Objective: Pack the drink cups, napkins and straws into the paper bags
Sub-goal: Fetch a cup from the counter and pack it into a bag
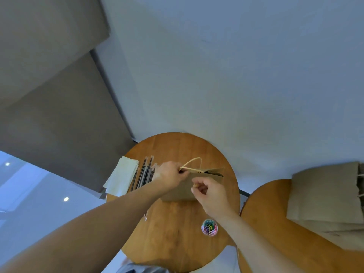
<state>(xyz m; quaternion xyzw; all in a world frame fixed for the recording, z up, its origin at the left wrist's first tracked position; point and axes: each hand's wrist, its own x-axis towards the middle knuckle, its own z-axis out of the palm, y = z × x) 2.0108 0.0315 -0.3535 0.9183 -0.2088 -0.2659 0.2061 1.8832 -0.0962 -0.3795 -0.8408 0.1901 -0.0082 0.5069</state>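
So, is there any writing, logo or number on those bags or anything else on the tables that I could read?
None can be read. The paper bag held by its handle, the stack of bags, the napkins and the wrapped straws show no print. The tub of paper clips is too small to tell whether it bears a label.
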